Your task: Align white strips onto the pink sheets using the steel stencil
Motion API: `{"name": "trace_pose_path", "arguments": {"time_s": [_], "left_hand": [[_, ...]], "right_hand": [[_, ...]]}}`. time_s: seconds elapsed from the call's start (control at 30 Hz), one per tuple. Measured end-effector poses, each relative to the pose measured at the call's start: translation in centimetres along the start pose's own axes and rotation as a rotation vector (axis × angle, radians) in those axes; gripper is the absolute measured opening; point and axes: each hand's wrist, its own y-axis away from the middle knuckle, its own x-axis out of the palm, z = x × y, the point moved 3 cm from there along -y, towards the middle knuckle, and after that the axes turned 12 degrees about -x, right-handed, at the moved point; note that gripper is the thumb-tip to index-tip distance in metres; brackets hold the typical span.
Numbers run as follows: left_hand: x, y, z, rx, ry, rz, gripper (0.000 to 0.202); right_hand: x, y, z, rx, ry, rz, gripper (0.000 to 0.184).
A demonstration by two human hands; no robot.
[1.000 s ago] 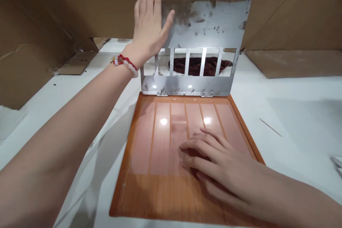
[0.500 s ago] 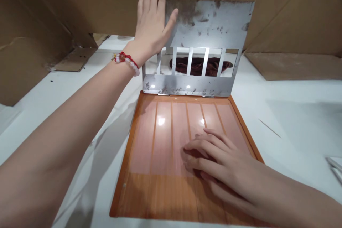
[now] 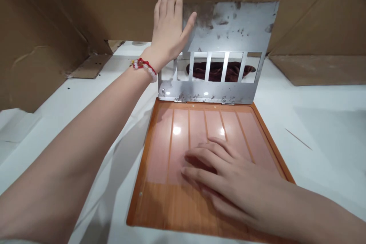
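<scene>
My left hand point(image 3: 170, 30), a beaded bracelet point(image 3: 145, 68) at its wrist, holds a smudged metal stencil plate point(image 3: 228, 23) upright by its top left corner. The fingertips reach the top edge and the thumb lies along the near face. Slots run across the plate's lower half. Hinges join it to an orange wood-grain board point(image 3: 160, 206). Pale pink strips point(image 3: 197, 122) lie side by side on that board, with narrow orange gaps between them. My right hand point(image 3: 223, 171) is low over the strips, fingers apart and slightly bent; its fingertips seem to touch the surface. Nothing shows in it.
Behind the plate a dark maroon cloth point(image 3: 220, 71) shows through the slots. A thin wooden stick point(image 3: 298, 138) lies on the white table point(image 3: 323, 106) to the right. Cardboard walls point(image 3: 120, 4) surround the far side, with a flat cardboard flap point(image 3: 323, 70) at the right.
My right hand has slid left across the pink strips. The left hand keeps its place on the plate. The whole view has shifted slightly, so everything appears a little further right.
</scene>
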Motion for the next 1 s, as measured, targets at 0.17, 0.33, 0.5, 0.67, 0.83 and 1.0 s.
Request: {"name": "trace_pose_path", "arguments": {"time_s": [0.17,0.33,0.5,0.67,0.83,1.0], "left_hand": [[0.9,-1.1,0.5,0.016,-0.015,0.014,0.056],[1.5,-1.4,0.7,0.034,-0.004,-0.001,0.056],[1.5,-1.0,0.8,0.046,0.019,-0.036,0.053],[1.0,-0.4,0.7,0.054,0.054,-0.041,0.052],[0.3,0.3,0.9,0.064,0.102,-0.004,0.059],[-0.1,0.7,0.9,0.039,0.120,0.030,0.067]], "right_hand": [[0.5,-1.4,0.0,-0.043,0.034,0.036,0.039],[0.3,-1.4,0.0,-0.022,0.040,0.001,0.038],[0.4,-1.6,0.2,-0.037,0.041,0.003,0.035],[0.4,-2.1,0.1,-0.031,0.027,0.018,0.034],[0.4,-2.5,0.2,-0.041,0.017,0.005,0.032],[0.3,-2.7,0.3,-0.033,-0.017,0.009,0.031]]}}
